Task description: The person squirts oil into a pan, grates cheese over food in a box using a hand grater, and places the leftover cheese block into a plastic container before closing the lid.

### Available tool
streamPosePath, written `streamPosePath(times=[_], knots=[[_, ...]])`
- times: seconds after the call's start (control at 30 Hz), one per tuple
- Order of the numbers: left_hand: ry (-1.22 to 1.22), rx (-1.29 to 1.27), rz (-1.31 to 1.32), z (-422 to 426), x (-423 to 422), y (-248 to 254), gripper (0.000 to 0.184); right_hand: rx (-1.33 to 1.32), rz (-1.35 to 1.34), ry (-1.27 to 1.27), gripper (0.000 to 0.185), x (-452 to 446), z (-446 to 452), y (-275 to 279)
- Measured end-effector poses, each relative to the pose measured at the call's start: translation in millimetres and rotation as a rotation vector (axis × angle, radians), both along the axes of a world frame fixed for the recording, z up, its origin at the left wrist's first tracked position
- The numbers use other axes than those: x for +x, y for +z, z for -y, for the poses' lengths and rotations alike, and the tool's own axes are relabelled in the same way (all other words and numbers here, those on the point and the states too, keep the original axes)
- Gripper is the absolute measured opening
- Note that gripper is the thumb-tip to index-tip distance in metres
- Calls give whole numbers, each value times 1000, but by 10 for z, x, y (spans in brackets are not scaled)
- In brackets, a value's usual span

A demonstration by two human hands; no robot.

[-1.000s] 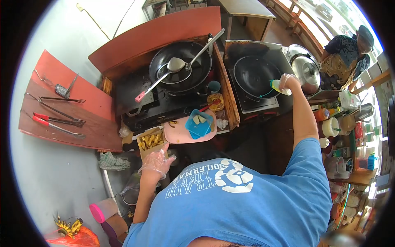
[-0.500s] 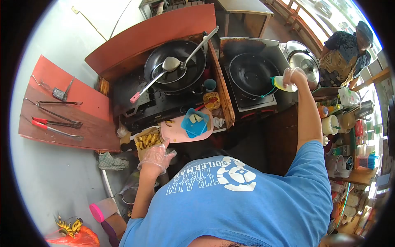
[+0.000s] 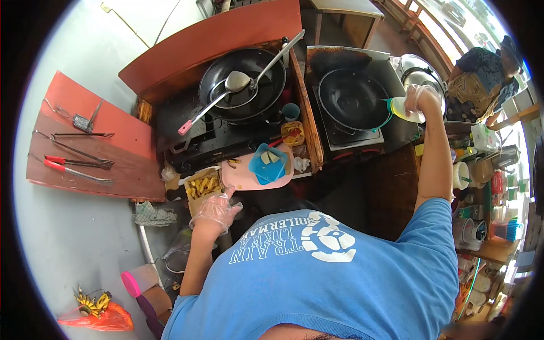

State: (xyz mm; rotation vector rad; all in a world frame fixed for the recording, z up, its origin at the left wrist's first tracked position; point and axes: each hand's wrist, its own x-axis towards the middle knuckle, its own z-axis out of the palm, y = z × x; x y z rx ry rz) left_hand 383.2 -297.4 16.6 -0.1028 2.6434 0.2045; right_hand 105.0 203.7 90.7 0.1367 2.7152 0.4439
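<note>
Closest to the body, the left hand [image 3: 218, 211], in a clear plastic glove, had its fingers spread, with nothing visible in its grip. It sat right by a cardboard box [image 3: 197, 205] of yellow pieces [image 3: 204, 185]; whether it touched the box could not be told. A careless sweep there might have tipped the box, or nudged the pink board [image 3: 241, 178] beside it and the blue tub [image 3: 271, 171] standing on that. A little beyond, the pink handle [image 3: 186, 128] of a spatula [image 3: 237, 81] jutted from the left wok [image 3: 218, 65], where a passing forearm could have caught it and swung the tool off the rim.

Farther out, the right hand [image 3: 422, 99], also gloved, had its grip wrapped around a bottle [image 3: 406, 109]. Too hard a squeeze would likely have let out too much, and loose plastic slipping on the bottle could have dropped it into the right wok [image 3: 348, 99]. The long reach probably cost some aim.

The bottle was tilted nearly onto its side at that wok's right rim, its teal cap [image 3: 389, 105] toward the pan. Its body looked pale, yellowish near the cap, and partly hidden by fingers.
</note>
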Motion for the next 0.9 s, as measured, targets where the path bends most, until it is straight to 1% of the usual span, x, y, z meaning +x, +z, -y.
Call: streamPosePath(times=[0.17, 0.27, 0.33, 0.5, 0.63, 0.77, 0.9], knots=[[-18, 1, -4, 17, 24, -80, 61, -25, 42, -45, 47, 54, 74, -14], [-10, -2, -1, 13, 46, -113, 61, -29, 1, 16, 45, 26, -7, -213], [-1, 10, 10, 3, 56, -101, 60, -52, 24, 9, 43, 45, -41, -271], [12, 16, 23, -10, 81, -127, 59, -105, -96, 16, 39, 17, -192, -556], [4, 13, 25, 19, 112, -175, 60, -109, -113, 39, 37, -38, -314, -707], [13, -22, 68, 17, 132, -189, 62, -124, -145, 44, 35, -31, -353, -719], [0, -25, 43, 49, 181, -168, 62, -125, -130, 30, 33, -10, -350, -629]])
